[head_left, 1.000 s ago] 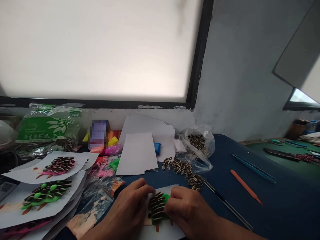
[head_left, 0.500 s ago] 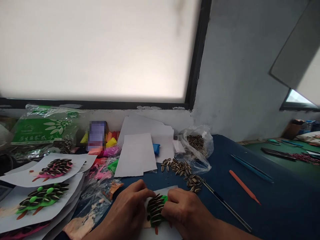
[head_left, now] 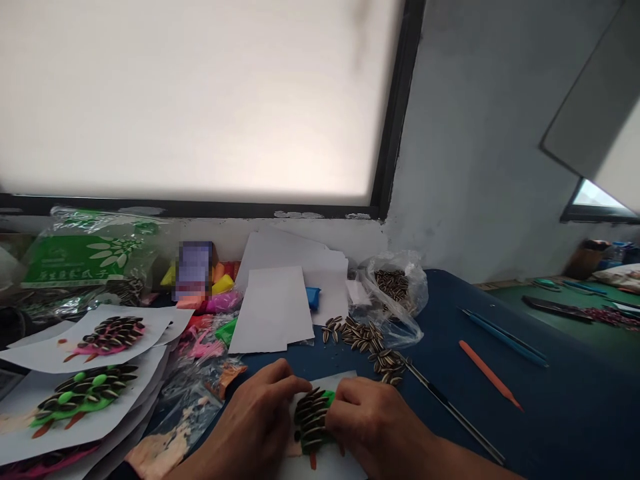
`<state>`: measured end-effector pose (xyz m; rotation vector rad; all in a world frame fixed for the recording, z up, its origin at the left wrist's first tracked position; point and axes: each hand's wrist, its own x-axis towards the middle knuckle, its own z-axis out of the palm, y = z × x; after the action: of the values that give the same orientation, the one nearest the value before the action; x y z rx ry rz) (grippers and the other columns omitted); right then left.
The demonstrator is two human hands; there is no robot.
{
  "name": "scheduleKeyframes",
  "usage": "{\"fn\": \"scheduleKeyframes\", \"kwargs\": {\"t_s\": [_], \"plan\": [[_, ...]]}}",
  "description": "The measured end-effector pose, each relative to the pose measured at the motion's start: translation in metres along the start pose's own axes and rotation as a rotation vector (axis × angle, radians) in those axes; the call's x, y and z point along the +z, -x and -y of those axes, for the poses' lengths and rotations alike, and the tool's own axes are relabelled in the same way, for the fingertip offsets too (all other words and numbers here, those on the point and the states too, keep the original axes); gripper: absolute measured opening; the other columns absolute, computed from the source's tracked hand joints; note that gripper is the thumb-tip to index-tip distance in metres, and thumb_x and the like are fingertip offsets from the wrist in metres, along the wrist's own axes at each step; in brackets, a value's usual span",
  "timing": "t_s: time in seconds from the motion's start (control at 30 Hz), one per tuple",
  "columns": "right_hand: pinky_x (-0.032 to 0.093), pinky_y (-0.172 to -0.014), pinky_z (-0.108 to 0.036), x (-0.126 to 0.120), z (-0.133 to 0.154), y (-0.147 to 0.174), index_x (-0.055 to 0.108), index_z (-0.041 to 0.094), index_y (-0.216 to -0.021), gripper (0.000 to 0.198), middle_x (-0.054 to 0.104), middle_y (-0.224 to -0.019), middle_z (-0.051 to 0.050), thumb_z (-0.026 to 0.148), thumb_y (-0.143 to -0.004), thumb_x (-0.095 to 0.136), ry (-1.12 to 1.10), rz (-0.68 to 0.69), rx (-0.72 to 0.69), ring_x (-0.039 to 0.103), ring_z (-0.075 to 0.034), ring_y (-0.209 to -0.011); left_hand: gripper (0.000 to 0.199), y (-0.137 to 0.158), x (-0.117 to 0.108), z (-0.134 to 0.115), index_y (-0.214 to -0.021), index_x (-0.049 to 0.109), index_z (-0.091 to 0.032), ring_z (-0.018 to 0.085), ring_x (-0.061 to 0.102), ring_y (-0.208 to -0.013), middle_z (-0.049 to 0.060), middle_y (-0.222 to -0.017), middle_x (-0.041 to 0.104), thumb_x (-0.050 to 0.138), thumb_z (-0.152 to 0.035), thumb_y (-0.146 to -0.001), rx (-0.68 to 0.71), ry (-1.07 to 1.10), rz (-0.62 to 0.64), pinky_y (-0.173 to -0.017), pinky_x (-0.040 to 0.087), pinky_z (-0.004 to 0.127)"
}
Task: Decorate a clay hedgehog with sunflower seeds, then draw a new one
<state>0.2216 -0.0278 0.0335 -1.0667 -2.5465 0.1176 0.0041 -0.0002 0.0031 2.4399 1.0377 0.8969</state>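
Note:
Low in the view lies a white sheet of paper (head_left: 327, 467) bearing a green clay hedgehog shape (head_left: 327, 398) with rows of striped sunflower seeds (head_left: 313, 420) stuck in it. My left hand (head_left: 270, 407) is at its left side, fingers bent and the index fingertip against the upper seeds; its thumb and lower fingers are hidden. On the right, my right hand (head_left: 367, 413) is closed in a pinch against the green clay. Its fingers cover whatever is between them. Loose sunflower seeds (head_left: 363, 335) lie in a pile just beyond my hands.
At left are finished seed hedgehog pictures (head_left: 95, 393) and a green seed bag (head_left: 75, 257). Behind stand white papers (head_left: 273, 310), coloured clay packs (head_left: 223, 287) and a plastic bag of seeds (head_left: 393, 287). Tweezers (head_left: 450, 407), an orange tool (head_left: 490, 375) and a blue tool (head_left: 503, 337) lie right.
My right hand has shifted very slightly to the right at the clay. My left hand stays in the same place.

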Motion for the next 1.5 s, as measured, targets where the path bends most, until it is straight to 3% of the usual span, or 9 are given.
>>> {"fn": "scheduleKeyframes", "kwargs": {"t_s": [0.23,0.37,0.5,0.63,0.83,1.0,1.2,1.5], "plan": [[0.034,-0.057,-0.023,-0.013,0.000,-0.001,0.063,0.017,-0.077,0.005,0.060,-0.078,-0.002,0.013,-0.079,0.066,-0.009,0.016,0.034,0.056,-0.014,-0.067,0.037,0.000,0.003,0.004,-0.105,0.067,-0.025,0.017,0.059,-0.070,0.002,-0.083,0.057,0.039,-0.011,-0.086,0.047,0.000,-0.020,-0.061,0.041,0.026],[0.039,-0.062,-0.023,-0.027,-0.011,-0.005,0.064,0.017,-0.080,0.010,0.064,-0.083,-0.002,0.011,-0.087,0.061,-0.088,0.002,0.200,0.059,-0.014,-0.072,0.035,0.001,0.005,0.009,-0.109,0.063,-0.024,0.016,0.059,-0.068,0.003,-0.084,0.058,0.037,-0.012,-0.089,0.106,-0.012,-0.058,-0.059,0.042,0.026],[0.042,-0.067,-0.024,-0.033,-0.034,-0.013,0.068,0.016,-0.081,0.015,0.067,-0.086,-0.004,0.008,-0.089,0.058,0.037,0.040,0.353,0.062,-0.016,-0.078,0.034,-0.001,0.002,0.006,-0.110,0.063,-0.024,0.017,0.061,-0.070,0.004,-0.085,0.059,0.035,-0.013,-0.093,0.094,-0.041,-0.032,-0.061,0.043,0.026],[0.043,-0.068,-0.025,-0.034,-0.053,-0.031,0.070,0.015,-0.084,0.017,0.069,-0.088,-0.006,0.009,-0.091,0.056,0.095,0.044,0.402,0.063,-0.017,-0.079,0.032,-0.002,0.000,0.004,-0.108,0.063,-0.024,0.017,0.061,-0.069,0.004,-0.085,0.060,0.037,-0.014,-0.094,0.079,-0.066,-0.016,-0.059,0.043,0.026],[0.045,-0.075,-0.031,-0.026,-0.057,-0.062,0.071,0.011,-0.092,0.018,0.070,-0.094,-0.013,0.025,-0.094,0.059,0.165,0.097,0.431,0.064,-0.025,-0.090,0.032,0.000,0.003,0.009,-0.110,0.061,-0.022,0.017,0.061,-0.069,0.004,-0.085,0.060,0.037,-0.010,-0.093,0.126,-0.072,-0.051,-0.058,0.041,0.025],[0.044,-0.078,-0.029,-0.023,-0.053,-0.069,0.069,0.010,-0.097,0.012,0.070,-0.101,-0.013,0.016,-0.092,0.060,0.184,0.166,0.384,0.063,-0.024,-0.095,0.032,0.000,0.003,0.009,-0.112,0.062,-0.022,0.017,0.061,-0.070,0.005,-0.086,0.060,0.036,-0.012,-0.095,0.099,-0.058,-0.029,-0.058,0.041,0.025],[0.043,-0.069,-0.027,-0.037,-0.052,-0.061,0.070,0.011,-0.090,0.011,0.070,-0.095,-0.013,0.008,-0.090,0.059,0.198,0.203,0.408,0.065,-0.022,-0.086,0.032,-0.001,0.002,0.009,-0.111,0.062,-0.023,0.017,0.061,-0.070,0.004,-0.085,0.060,0.037,-0.012,-0.094,0.108,-0.058,-0.040,-0.058,0.042,0.025],[0.045,-0.075,-0.028,-0.037,-0.047,-0.074,0.073,0.013,-0.092,0.020,0.072,-0.097,-0.012,0.022,-0.096,0.056,0.189,0.173,0.382,0.066,-0.023,-0.091,0.031,0.000,0.004,0.012,-0.113,0.059,-0.022,0.016,0.059,-0.068,0.004,-0.084,0.059,0.035,-0.012,-0.097,0.141,-0.059,-0.040,-0.058,0.040,0.025]]}}
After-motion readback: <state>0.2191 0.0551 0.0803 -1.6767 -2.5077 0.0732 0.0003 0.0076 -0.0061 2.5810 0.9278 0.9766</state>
